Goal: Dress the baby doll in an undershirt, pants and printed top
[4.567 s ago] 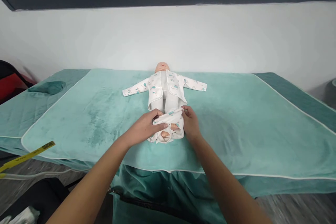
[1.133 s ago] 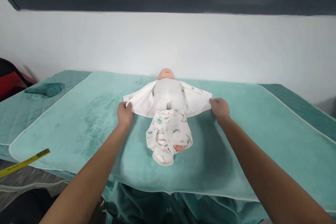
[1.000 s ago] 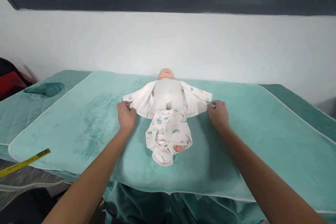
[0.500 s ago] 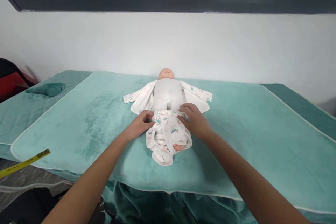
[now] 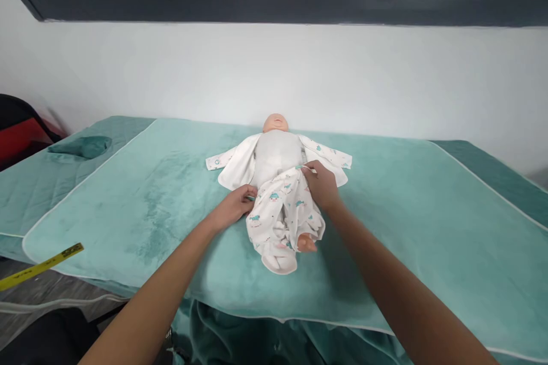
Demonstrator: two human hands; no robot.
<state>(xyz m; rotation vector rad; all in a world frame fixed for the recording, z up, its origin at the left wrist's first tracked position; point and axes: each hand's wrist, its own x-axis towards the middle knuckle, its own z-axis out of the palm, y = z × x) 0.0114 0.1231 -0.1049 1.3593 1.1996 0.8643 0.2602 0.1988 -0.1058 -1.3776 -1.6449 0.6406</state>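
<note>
A baby doll (image 5: 276,123) lies on its back, head toward the wall, its grey-white torso bare between the spread halves of a white printed jacket (image 5: 242,162). White baby pants (image 5: 274,199) with small teal prints cover its hips and legs. One bare foot (image 5: 306,242) pokes out of a leg opening; the other leg ends in white cloth. My left hand (image 5: 235,205) is closed on the waistband at the doll's hip on the left. On the other side, my right hand (image 5: 321,182) pinches the waistband, which sits higher there, across the belly.
A teal plush sheet (image 5: 406,228) with white piping covers the bed, which stands against a white wall below a dark window frame (image 5: 171,0). At the left are a red and black bag (image 5: 23,134), a small teal cushion (image 5: 79,147) and a yellow tape strip (image 5: 43,265).
The pants' waistband has been drawn up toward the doll's belly, further on the right side. My right hand has moved up with it; the bare foot shows more.
</note>
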